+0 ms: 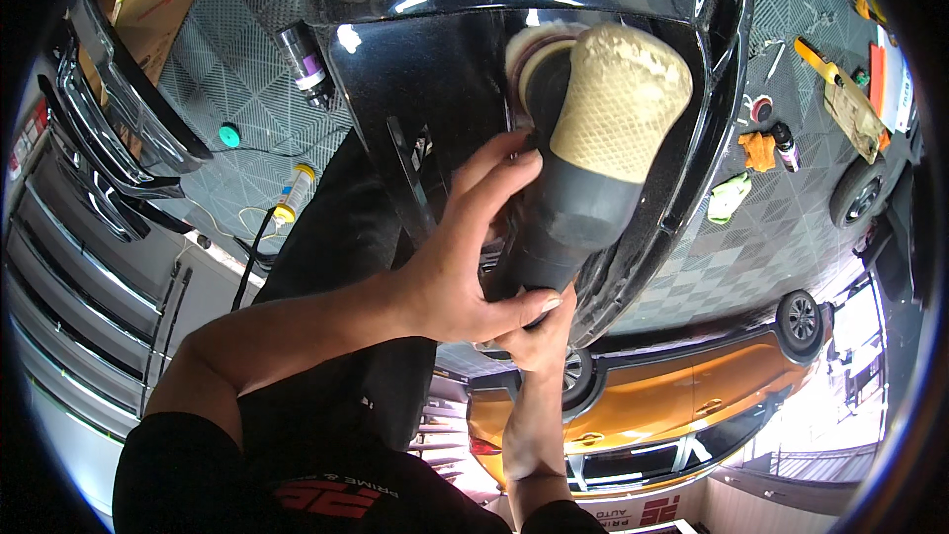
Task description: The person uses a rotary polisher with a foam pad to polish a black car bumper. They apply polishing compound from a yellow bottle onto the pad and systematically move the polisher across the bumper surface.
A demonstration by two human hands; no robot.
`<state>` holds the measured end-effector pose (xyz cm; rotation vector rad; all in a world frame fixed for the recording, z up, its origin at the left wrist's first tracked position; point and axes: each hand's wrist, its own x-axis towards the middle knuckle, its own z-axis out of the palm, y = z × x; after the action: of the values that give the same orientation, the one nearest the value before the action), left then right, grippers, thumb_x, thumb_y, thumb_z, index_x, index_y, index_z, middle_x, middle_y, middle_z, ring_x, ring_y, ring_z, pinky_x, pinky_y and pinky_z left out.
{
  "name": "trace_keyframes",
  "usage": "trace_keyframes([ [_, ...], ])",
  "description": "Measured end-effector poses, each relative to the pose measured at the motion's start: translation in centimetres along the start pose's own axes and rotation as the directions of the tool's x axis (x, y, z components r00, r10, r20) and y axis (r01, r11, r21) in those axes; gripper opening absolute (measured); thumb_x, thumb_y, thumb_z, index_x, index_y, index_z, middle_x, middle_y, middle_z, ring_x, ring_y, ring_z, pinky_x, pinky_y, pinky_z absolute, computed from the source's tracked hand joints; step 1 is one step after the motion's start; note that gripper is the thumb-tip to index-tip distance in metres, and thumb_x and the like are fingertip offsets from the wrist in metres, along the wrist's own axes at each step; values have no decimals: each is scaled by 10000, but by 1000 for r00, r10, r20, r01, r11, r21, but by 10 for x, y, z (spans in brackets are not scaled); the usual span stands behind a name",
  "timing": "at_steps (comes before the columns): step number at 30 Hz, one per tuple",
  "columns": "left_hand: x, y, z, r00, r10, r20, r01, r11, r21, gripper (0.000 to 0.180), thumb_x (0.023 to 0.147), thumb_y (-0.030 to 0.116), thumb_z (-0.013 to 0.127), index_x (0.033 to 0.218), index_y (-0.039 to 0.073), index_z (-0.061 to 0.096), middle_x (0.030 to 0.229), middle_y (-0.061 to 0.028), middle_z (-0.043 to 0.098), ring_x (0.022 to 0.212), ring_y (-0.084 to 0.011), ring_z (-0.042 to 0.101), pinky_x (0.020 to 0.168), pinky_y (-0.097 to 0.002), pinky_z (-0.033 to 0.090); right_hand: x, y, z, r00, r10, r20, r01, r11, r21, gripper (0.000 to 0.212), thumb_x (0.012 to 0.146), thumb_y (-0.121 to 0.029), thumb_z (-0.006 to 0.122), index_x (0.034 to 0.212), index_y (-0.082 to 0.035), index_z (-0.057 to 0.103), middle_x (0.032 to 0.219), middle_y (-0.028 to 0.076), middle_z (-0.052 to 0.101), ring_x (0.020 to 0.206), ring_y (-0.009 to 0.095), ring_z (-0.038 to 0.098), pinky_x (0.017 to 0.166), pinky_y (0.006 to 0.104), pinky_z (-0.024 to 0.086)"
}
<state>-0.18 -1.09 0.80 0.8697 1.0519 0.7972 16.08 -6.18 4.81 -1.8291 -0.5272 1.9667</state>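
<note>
A polisher [593, 188] with a dark body and a cream textured cover [623, 104] over its head reaches across a glossy black car bumper [425, 69]. Its round pad [519, 64], pale with a dark red rim, sits against the bumper's surface. My right hand [539, 336] is closed round the rear handle, its fingers partly hidden. Curved round the polisher's near-left side is my left hand [455, 247], with the thumb on the handle and the fingertips by the body.
A dark bottle [304, 64], a green cap [229, 133] and a yellow tube [295, 193] are on the left floor. To the right lie an orange cloth [758, 151], a light green cloth [729, 197] and another bottle [786, 146]. An orange car [652, 386] stands behind.
</note>
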Motion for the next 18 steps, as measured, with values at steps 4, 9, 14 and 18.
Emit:
trace_keyframes([
  [4, -6, 3, 6, 997, -51, 54, 47, 996, 72, 1071, 770, 148, 888, 1621, 47, 244, 1645, -261, 175, 1544, -439, 254, 1237, -512, 327, -13, 11, -2, 996, 86, -40, -80, 989, 122, 644, 680, -62, 788, 1282, 9, 574, 1075, 63, 689, 942, 149, 646, 829, 316, 538],
  [9, 18, 24, -21, 987, -72, 142, 26, 954, 298, 728, 838, 128, 851, 1472, 13, 510, 1410, -211, 539, 1215, -298, 605, 987, -406, 542, -21, 28, -17, 992, 91, -83, -70, 972, 224, 651, 645, -83, 856, 1233, 13, 593, 971, 67, 709, 836, 166, 691, 756, 311, 565],
  [14, 69, 31, -65, 986, 0, 167, -131, 623, 771, 477, 907, 56, 763, 1367, 88, 645, 956, -96, 667, 812, -214, 676, 700, -322, 568, -17, 39, -23, 994, 47, -97, -22, 969, 244, 545, 645, -148, 869, 1104, 50, 651, 939, 146, 747, 789, 240, 745, 733, 349, 624],
  [18, 96, 38, -86, 939, -72, 337, -294, 341, 893, 511, 892, 75, 731, 1389, 102, 620, 965, -111, 637, 794, -279, 681, 701, -412, 583, -16, 41, -22, 992, 66, -112, -25, 944, 329, 539, 638, -136, 866, 1097, 51, 654, 943, 148, 748, 789, 237, 744, 734, 348, 623],
])
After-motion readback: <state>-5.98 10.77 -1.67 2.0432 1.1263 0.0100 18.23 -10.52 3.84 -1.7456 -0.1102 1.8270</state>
